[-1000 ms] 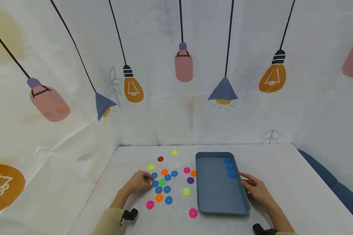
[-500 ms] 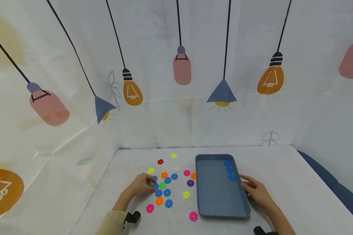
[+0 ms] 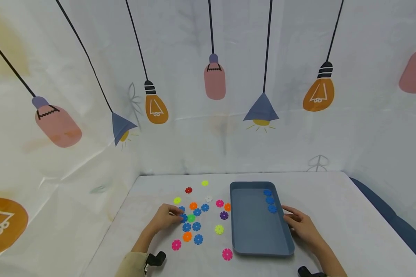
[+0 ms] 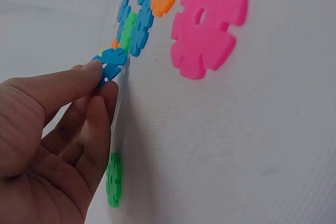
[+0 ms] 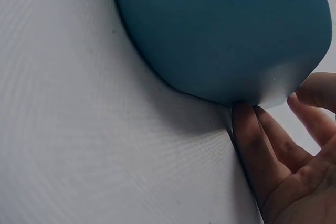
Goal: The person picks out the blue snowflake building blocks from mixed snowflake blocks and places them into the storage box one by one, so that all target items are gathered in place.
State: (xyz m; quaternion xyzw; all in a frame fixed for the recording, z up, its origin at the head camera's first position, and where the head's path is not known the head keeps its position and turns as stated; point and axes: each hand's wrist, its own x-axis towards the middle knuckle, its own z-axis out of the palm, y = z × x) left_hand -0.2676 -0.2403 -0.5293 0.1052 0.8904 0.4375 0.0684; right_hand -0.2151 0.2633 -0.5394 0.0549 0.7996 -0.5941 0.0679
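Note:
My left hand pinches a blue notched plastic disc between thumb and fingers, just above the table at the left of the loose pieces. Around it lie more notched discs: a green disc, a blue disc, an orange disc and a pink disc. My right hand touches the right edge of a blue-grey tray with extended fingers; in the right wrist view its fingertips meet the tray's outer wall. A row of blue discs lies inside the tray at the upper right.
Several other pieces spread left of the tray, among them a purple disc, a white disc and a red disc. Another green disc shows beneath the left hand. A lamp-printed sheet hangs behind the white table.
My left hand has shifted slightly right among the blue discs and now has one pinched. My right hand has stayed at the tray's edge. The head view has tilted slightly.

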